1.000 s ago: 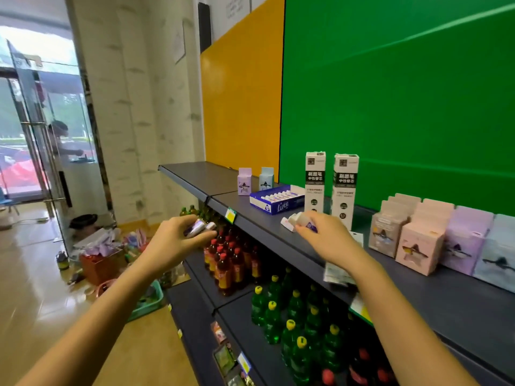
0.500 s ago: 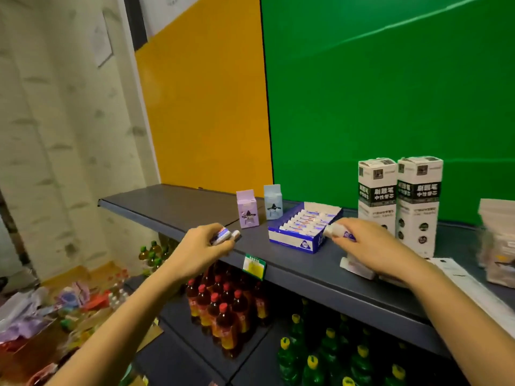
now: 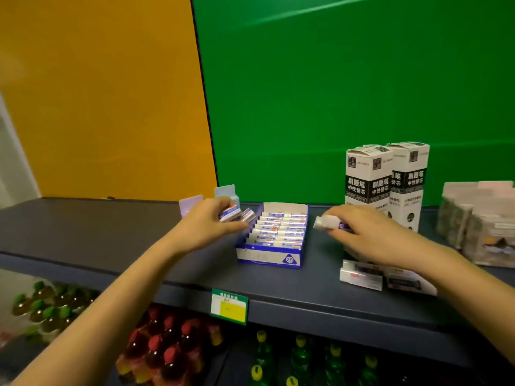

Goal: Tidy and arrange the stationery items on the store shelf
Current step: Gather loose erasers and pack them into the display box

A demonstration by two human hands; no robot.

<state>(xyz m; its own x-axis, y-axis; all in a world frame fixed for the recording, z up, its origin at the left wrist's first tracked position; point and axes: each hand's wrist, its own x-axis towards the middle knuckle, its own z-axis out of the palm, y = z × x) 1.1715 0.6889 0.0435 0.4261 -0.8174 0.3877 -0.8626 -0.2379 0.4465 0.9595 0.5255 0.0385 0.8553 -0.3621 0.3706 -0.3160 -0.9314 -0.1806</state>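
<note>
on the dark grey metal shelf (image 3: pixel 111 235) stands an open blue and white cardboard tray (image 3: pixel 274 240), filled with rows of small white erasers in sleeves. the left hand (image 3: pixel 207 228) is just beside the tray's left wall – its fingers are closed around two small wrapped erasers (image 3: pixel 235 214). the right hand (image 3: pixel 362 235) is at the tray's right side, pinching one white eraser with a purple sleeve (image 3: pixel 330 222). behind it stand two tall white and black refill boxes (image 3: pixel 387 176); flat packets (image 3: pixel 381 277) lie under the wrist.
</note>
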